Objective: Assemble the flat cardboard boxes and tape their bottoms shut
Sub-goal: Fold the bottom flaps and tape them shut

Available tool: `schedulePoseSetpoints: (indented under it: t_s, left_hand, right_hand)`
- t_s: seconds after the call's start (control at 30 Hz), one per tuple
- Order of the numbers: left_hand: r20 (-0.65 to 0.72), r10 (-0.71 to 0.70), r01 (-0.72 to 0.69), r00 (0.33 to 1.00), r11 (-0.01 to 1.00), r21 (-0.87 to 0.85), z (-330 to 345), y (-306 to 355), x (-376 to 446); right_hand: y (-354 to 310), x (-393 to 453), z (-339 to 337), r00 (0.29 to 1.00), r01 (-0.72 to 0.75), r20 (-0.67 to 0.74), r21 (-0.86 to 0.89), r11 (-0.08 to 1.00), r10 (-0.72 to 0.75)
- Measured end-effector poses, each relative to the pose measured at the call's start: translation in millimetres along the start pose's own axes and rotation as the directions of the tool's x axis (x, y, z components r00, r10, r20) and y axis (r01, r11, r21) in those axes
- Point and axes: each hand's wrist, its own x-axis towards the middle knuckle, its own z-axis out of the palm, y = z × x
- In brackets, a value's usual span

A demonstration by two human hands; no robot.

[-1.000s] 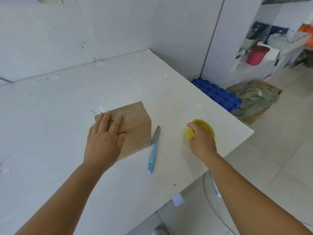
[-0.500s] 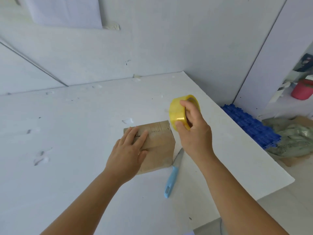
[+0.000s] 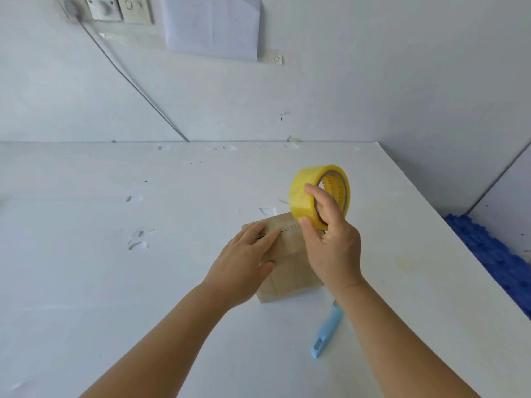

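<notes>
Cardboard box lies under the flat-fingered left hand while the right hand grips the yellow tape roll

Single head-worn wide-angle view, looking forward and down across white table toward far wall. Close above both forearms; table's right edge and far corner in frame.
</notes>
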Motion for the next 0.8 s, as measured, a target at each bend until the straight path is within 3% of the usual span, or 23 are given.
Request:
schedulePoseSetpoints:
  t_s: [0.13, 0.27, 0.43, 0.53, 0.6, 0.67, 0.8]
  left_hand:
    - [0.002, 0.035, -0.035, 0.999, 0.998, 0.056, 3.3, 2.4, -1.2]
    - [-0.015, 0.056, -0.055, 0.998, 0.998, 0.034, 4.9, 3.6, 0.3]
    - [-0.012, 0.016, -0.018, 1.000, 0.984, -0.177, 7.8, 13.0, -1.1]
    - [-0.138, -0.126, 0.067, 0.982, 0.927, -0.369, 5.7, 29.8, -1.1]
    - [-0.147, -0.238, 0.114, 0.960, 0.814, -0.570, 0.7, 43.7, -0.6]
    - [-0.067, -0.344, 0.165, 0.936, 0.600, -0.783, -5.5, 55.7, 2.9]
    - [0.080, -0.544, 0.265, 0.835, 0.272, -0.925, -13.8, 64.8, 15.9]
  right_hand:
    - [0.1, -3.3, -1.3, 0.992, 0.086, -0.100, 0.026, 0.996, -0.082]
    - [5.5, -3.5, 6.5, 0.992, 0.114, -0.063, 0.065, 0.991, -0.110]
    - [27.9, -21.4, 13.1, 0.999, 0.027, -0.045, 0.085, 0.996, -0.024]
    - [32.4, -20.2, 11.2, 0.997, 0.061, -0.061, 0.071, 0.996, -0.057]
    - [32.2, -20.9, 10.0, 0.997, 0.062, -0.042, 0.087, 0.994, -0.058]
    - [32.6, -23.1, 10.0, 0.998, 0.062, -0.026, 0.092, 0.994, -0.060]
    - [35.1, -26.8, 10.1, 0.996, 0.094, -0.002, 0.062, 0.994, -0.094]
